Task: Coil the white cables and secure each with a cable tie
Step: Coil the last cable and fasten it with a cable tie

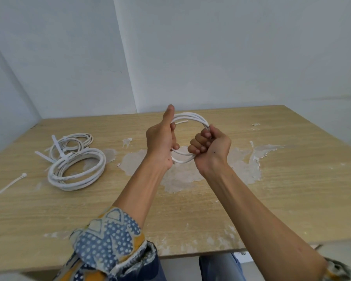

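While both hands are occupied at frame centre, one loose cable tie (pixel 7 186) lies flat on the table (pixel 292 189) at the far left edge. Its long axis runs from lower left up to its head at upper right. Just right of it sit two finished coils, a thick coil (pixel 77 169) in front and a thin coil (pixel 72 142) touching it behind, each carrying a tie (tails untrimmed).

At centre the left hand (pixel 160 145) grips the left side of the third coil (pixel 190 118), fingers curled round the strands and thumb straight up. This coil is held off the table, roughly upright and facing the camera. The right hand (pixel 209 147) is clenched in a full fist round its lower right.

Judgement: coiling looks complete, tying is not yet done. The loose tie lies well apart to the left and nearer the left hand — that hand would likely fetch it while the right holds the loops.
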